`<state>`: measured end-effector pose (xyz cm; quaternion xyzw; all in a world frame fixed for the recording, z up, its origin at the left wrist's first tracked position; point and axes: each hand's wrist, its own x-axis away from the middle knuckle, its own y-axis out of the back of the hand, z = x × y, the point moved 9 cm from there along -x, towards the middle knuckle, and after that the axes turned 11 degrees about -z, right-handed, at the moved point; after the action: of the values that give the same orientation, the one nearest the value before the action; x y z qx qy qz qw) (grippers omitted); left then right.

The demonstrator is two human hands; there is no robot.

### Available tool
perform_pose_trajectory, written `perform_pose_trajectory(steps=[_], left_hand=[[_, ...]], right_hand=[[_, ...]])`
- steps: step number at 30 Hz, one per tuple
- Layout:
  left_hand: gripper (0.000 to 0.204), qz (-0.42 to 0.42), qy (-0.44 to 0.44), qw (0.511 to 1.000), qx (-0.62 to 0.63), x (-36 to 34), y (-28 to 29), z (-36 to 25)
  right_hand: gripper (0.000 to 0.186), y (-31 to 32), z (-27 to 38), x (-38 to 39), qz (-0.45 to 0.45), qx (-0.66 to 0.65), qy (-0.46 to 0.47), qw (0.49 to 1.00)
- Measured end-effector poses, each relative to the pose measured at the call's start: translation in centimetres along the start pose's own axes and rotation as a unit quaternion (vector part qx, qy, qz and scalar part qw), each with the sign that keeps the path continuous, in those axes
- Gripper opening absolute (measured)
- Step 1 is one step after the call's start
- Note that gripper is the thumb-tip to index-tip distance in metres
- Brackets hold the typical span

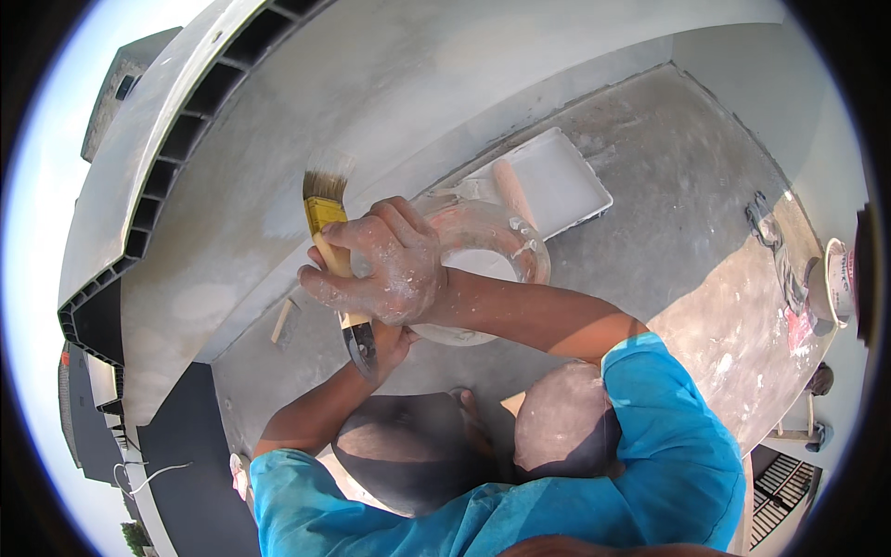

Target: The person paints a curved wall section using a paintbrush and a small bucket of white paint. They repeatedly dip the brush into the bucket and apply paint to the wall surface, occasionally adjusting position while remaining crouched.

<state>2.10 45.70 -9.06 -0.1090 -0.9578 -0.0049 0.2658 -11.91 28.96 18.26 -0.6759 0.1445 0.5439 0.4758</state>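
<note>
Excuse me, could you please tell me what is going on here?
A person's right hand grips a flat paintbrush, bristles up at or close to the pale wall. The left hand is lower, partly hidden, by the rim of a round bucket with white contents. Beyond it, a tray of white liquid sits on the grey floor with a pinkish roller.

– What lies on the concrete floor (668, 200)?
– A small wooden strip (282, 320) at left; at far right, a crumpled grey cloth (778, 252) near a white bucket (839, 283).
– And around the edges?
– A barred grate (782, 487) lower right, a pale cable (148, 479) lower left, a grey building (121, 93) against bright sky (60, 158) upper left.
</note>
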Motion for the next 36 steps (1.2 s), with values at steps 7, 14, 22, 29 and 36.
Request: perform_pose_trajectory(steps=[7, 14, 22, 29, 36], left_hand=[[0.037, -0.013, -0.11, 0.98, -0.165, -0.3, -0.9, -1.9], [0.038, -0.05, 0.009, 0.999, -0.009, 1.2, -0.8, -2.1], [0.033, -0.05, 0.021, 0.998, -0.011, 1.1, -2.2, -2.2], [0.035, -0.007, 0.028, 0.998, -0.064, -0.9, -1.4, -1.2], [0.032, 0.027, -0.005, 0.998, -0.064, 1.5, -4.8, -2.9]], right_hand=[[0.033, 1.9, -2.0, 0.8, 0.022, -0.099, -0.076, 0.992], [0.022, 14.6, -13.2, -1.2, -0.087, 0.189, -0.053, 0.977], [0.038, 4.5, -4.4, 2.3, 0.066, -0.136, -0.124, 0.981], [0.024, 16.3, -13.8, 0.7, 0.11, 0.134, -0.291, 0.941], [0.023, 14.6, -12.0, 5.1, 0.416, 0.151, -0.458, 0.771]])
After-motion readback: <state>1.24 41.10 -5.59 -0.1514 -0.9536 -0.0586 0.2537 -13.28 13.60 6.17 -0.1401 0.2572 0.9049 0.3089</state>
